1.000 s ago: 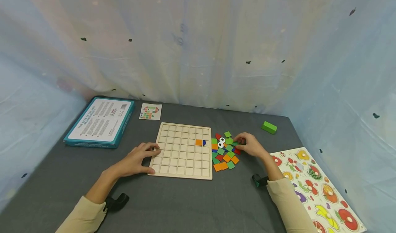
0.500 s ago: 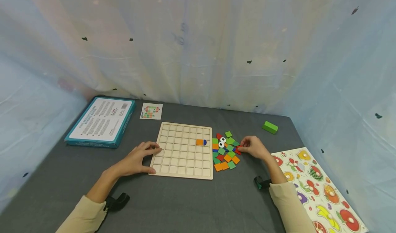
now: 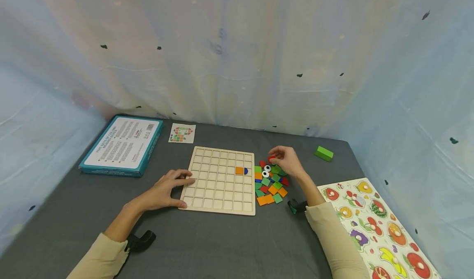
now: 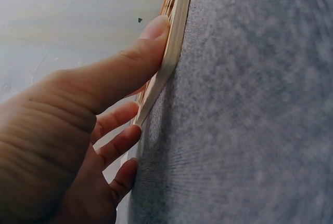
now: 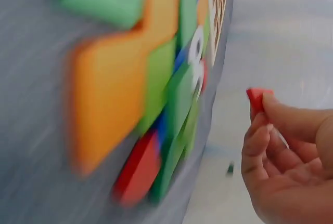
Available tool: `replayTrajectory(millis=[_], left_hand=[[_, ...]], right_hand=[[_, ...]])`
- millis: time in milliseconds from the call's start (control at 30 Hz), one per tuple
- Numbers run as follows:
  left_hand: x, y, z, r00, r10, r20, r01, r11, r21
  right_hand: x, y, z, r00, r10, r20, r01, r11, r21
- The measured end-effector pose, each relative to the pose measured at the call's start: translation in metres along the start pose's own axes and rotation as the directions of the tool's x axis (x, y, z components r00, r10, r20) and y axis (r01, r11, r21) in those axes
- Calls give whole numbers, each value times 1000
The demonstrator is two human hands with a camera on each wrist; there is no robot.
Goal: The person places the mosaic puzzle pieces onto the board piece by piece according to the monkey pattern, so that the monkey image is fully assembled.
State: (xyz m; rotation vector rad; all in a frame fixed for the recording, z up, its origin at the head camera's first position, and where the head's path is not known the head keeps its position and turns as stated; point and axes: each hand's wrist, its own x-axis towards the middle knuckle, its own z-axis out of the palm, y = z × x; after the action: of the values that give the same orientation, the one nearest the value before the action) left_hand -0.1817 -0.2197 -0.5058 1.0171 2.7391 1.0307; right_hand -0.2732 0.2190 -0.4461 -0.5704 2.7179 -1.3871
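My left hand [image 3: 159, 193] rests at the left edge of a wooden grid board [image 3: 218, 188], thumb near its front corner and fingertips on the rim; the left wrist view shows the thumb [image 4: 148, 42] against the board's side. An orange square tile [image 3: 240, 170] and a blue half-round tile [image 3: 246, 171] sit side by side in the grid. Between thumb and fingertips my right hand [image 3: 290, 162] pinches a small red tile [image 5: 257, 98], above the back of a loose tile pile. The pile has green tiles [image 3: 266, 182], orange tiles [image 3: 273, 189] and white eye discs [image 3: 265, 174].
A teal-edged box [image 3: 118, 147] lies at the back left, with a small pattern card [image 3: 182, 133] beside it. A green block [image 3: 324, 153] is at the back right. A fruit puzzle board [image 3: 377, 229] lies along the right side, partly under the right forearm.
My right hand has gone from the pile's right side, near another red tile, to its back, and now lifts a red tile. The left hand stays on the board.
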Motion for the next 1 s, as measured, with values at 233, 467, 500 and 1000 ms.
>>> replayTrajectory(millis=[233,467,500,1000], left_hand=[[1,1,0,1000,-10,12,10,1000,-9],[0,1,-1,1000,-18,14,19,1000,-17],[-1,1,-1,1000,-17,13,17,1000,-16],[-1,0,0,1000,-19,14,19,1000,-8]], right_hand=[[39,-21,32,959,-114,260,113,993,18],[63,-28,57,918,-82,387,95,995,-14],[65,-28,60,917,-70,393,88,996,-27],[32,-29,50,923,-122,366,268,884,-382]])
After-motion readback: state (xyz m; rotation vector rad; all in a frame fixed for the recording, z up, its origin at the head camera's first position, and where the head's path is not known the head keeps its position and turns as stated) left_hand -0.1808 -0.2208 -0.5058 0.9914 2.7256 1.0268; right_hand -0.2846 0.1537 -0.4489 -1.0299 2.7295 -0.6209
